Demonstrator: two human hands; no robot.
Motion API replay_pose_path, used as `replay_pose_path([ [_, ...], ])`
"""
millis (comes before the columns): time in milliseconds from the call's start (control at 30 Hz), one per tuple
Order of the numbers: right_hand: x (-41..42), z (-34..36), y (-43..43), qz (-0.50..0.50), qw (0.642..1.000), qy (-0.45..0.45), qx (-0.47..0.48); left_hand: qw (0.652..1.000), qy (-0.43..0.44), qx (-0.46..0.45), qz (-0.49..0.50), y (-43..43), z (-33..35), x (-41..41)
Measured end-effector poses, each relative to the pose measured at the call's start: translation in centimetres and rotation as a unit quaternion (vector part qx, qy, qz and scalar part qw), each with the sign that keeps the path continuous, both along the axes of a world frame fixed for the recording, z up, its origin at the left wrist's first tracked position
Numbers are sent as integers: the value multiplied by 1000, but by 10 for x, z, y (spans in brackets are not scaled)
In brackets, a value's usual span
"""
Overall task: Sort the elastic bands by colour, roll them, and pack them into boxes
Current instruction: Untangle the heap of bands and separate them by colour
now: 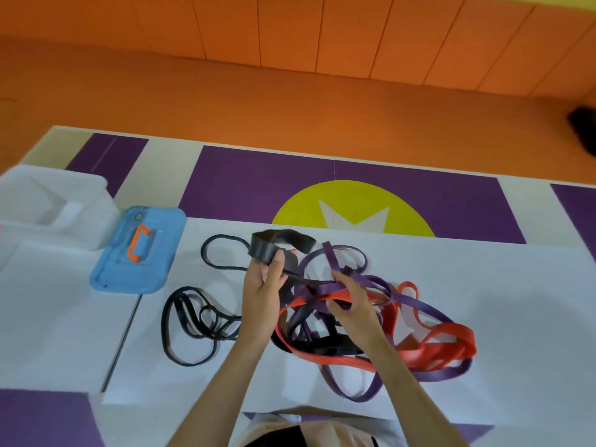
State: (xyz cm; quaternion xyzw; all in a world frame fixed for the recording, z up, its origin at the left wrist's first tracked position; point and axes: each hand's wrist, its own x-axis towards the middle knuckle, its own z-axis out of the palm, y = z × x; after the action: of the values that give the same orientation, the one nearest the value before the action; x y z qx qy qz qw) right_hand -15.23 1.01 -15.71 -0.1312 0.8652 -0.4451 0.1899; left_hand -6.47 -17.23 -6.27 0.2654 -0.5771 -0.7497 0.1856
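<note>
A tangle of elastic bands lies on the white sheet (483, 285): purple bands (432, 311), red bands (451, 343) and black ones mixed in. My left hand (263, 295) grips a wide black band (283, 241), lifted above the heap's left edge. My right hand (351, 301) has its fingers curled into the tangle, holding a purple band near the middle. Two thin black bands lie apart on the left, one (222, 253) farther back and one (193, 324) nearer to me in loose loops.
A blue box lid (161, 253) with an orange handle lies at the left. Behind it stands a translucent white box (96, 201). The floor mat beyond is purple with a yellow circle (296, 204). An orange wall rises at the back.
</note>
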Motion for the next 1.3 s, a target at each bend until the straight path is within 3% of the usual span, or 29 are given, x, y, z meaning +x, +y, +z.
replay_pose_path([
  [200, -5, -19, 3, 127, 981, 9, 144, 986, 43, 105, 122, -25, 51, -11],
  [333, -4, -32, 17, 108, 973, 19, 205, 968, 104, 153, 170, -58, 80, -8],
  [433, -3, -35, 24, 65, 982, -21, 178, 967, 107, 127, 195, -75, 89, -4],
  [533, -2, -32, 20, 58, 984, 11, 167, 974, 66, 114, 186, -85, 83, -2],
  [667, 3, -15, -11, 72, 982, 138, 110, 991, -103, 50, 71, -72, 56, -5],
  [800, 8, 5, -62, 202, 975, 82, 47, 971, -145, 181, 55, -39, 47, -6],
  [1100, 30, 11, -72, 186, 981, 17, -54, 925, -46, 354, 134, -42, 46, -3],
  [1167, 28, 19, -70, 165, 983, -10, -82, 943, -55, 312, 102, -44, 43, -1],
  [1300, 19, 44, -72, 75, 986, -19, -150, 985, -138, 85, -54, -43, 24, 11],
])
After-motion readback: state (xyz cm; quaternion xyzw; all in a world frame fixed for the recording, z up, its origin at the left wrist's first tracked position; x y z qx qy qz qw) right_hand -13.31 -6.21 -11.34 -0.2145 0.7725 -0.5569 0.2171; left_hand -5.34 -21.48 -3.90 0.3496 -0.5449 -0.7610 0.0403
